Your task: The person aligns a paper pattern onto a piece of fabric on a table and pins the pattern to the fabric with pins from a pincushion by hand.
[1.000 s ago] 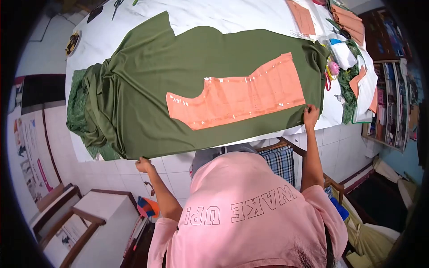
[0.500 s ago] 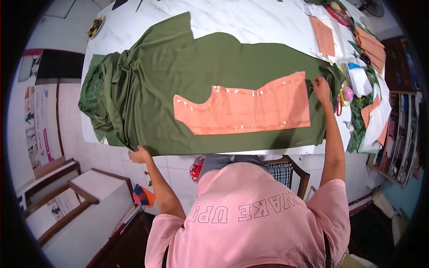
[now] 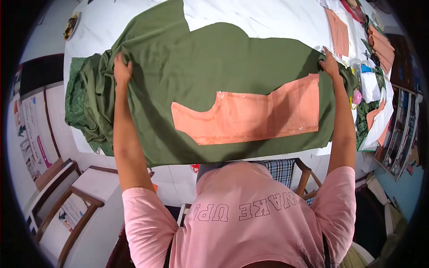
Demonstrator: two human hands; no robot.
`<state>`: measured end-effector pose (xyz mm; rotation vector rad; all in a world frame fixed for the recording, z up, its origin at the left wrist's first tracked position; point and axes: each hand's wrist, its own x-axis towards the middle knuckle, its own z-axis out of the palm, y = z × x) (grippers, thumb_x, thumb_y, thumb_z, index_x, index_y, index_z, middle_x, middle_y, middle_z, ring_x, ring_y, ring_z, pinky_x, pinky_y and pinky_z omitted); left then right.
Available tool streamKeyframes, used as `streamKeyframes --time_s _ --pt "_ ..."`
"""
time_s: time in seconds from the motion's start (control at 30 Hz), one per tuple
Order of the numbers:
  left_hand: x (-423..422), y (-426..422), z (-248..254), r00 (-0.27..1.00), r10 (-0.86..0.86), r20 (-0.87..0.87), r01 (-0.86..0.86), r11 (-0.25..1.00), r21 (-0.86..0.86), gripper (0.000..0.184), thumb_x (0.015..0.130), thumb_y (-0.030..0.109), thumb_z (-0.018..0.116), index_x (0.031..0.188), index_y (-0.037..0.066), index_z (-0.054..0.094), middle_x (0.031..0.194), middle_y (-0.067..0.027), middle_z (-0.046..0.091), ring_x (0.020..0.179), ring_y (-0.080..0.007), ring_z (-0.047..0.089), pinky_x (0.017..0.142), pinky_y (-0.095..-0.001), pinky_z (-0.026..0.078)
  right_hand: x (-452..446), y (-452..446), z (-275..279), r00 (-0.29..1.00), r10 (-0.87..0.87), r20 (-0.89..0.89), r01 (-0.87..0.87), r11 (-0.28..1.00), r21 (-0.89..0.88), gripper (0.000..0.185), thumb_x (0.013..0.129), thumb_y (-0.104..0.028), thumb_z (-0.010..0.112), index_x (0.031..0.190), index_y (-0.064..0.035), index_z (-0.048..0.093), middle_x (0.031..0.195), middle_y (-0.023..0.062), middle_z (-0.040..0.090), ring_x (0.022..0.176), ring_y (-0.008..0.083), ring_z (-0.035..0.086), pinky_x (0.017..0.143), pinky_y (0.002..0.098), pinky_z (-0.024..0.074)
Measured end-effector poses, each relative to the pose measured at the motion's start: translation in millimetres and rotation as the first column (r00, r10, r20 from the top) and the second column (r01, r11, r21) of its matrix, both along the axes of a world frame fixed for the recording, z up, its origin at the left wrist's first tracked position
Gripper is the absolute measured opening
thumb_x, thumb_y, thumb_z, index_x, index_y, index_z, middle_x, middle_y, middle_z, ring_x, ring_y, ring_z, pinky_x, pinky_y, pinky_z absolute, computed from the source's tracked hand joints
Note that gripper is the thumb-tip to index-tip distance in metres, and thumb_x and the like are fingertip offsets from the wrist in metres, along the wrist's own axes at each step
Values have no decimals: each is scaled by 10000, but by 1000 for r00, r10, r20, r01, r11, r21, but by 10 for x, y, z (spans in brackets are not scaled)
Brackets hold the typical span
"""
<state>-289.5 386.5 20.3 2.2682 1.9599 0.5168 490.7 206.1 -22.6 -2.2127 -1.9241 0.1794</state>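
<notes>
1. Seeing olive-green cloth (image 3: 214,58) spread wide on the table, bunched in deep folds at left, near edge hanging just past the tabletop. Judging from sheen and folds: light for its spread, soft, limp, probably slippery; likely to wrinkle or drift, not to break. Best taken by the outer edges, both sides at once.
2. Lying flat on the cloth, toward the near edge: salmon pattern piece (image 3: 250,116). Looks thin, light, a bit stiffer, with shiny patches along the borders. Better lifted by the broad right end than by the narrow curved left tip.
3. Touching the bunched folds with left hand (image 3: 123,70); cannot tell whether pinching or just pressing.
4. Gripping, apparently, the far right cloth edge between thumb and fingertips of right hand (image 3: 330,65).
5. Supporting everything: pale marbled table (image 3: 277,18), smooth, so little friction likely. Also on top: green lace (image 3: 75,105) at left, salmon scraps (image 3: 338,33) at far right, pink ball (image 3: 357,97) beside the cloth.
6. Around: shelving (image 3: 395,127) at right, wooden chair (image 3: 304,177) with checked fabric (image 3: 280,172) below the near edge.
</notes>
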Motion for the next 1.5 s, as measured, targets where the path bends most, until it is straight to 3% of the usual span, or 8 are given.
streamKeyframes --time_s 0.27,0.57,0.83,0.93,1.0,1.13,1.37,1.5 --pt "-161 431 -378 975 84 -206 -104 991 -88 366 830 213 551 1136 25 482 1131 -214 524 998 -391 533 814 -447 452 -337 -75 277 980 -184 74 198 933 -301 294 761 -164 592 1033 -67 537 1056 154 492 943 371 545 786 449 449" --pt "-372 862 -595 904 100 -415 -129 991 -44 374 875 367 493 960 2 500 918 -232 595 843 -428 580 705 -514 462 -303 -49 203 959 -173 224 214 961 -174 291 832 -298 500 947 -31 524 1046 202 506 878 423 555 743 516 439" --pt "-100 1151 -304 950 310 -40 -303 943 136 477 836 379 524 1068 -37 505 980 -226 605 893 -410 586 779 -483 454 -173 316 436 947 -239 213 243 970 7 336 827 -292 523 1049 -46 475 1103 259 464 882 464 543 764 507 458" --pt "-93 596 -252 995 71 -74 -31 897 440 612 835 328 593 1198 -125 397 1025 -252 583 954 -369 572 840 -459 441 -377 86 580 966 -232 112 221 970 101 373 808 -240 569 1119 -67 457 1172 253 418 938 465 527 783 500 458" --pt "255 -279 -115 969 59 241 -151 911 384 609 859 273 609 1262 -102 348 1196 -259 480 1106 -346 488 964 -409 379 -629 -315 710 969 -246 24 240 959 150 428 789 -199 602 1158 -52 443 1221 272 382 992 468 508 816 488 454" --pt "548 -2039 -120 947 241 212 -296 911 286 596 901 252 549 1299 -115 298 1267 -296 365 1155 -405 391 976 -458 339 -1009 -1433 681 948 -319 23 309 934 180 393 822 -191 578 1149 -7 460 1274 296 354 1081 458 455 906 466 403" --pt "-183 -3676 -469 841 373 -393 -385 922 50 751 903 493 435 1292 -134 298 1241 -327 376 1187 -433 365 989 -515 295 -1266 -3018 459 919 -227 322 247 969 -22 426 864 -225 545 1210 6 455 1282 297 374 1128 437 426 963 460 339" --pt "-638 -3630 -641 640 757 -133 -759 650 44 808 838 576 490 1278 -84 338 1237 -325 372 1190 -424 347 942 -550 332 -1027 -3438 289 773 -598 212 570 801 183 452 870 -264 534 1204 30 455 1224 300 430 1101 430 447 938 451 360"
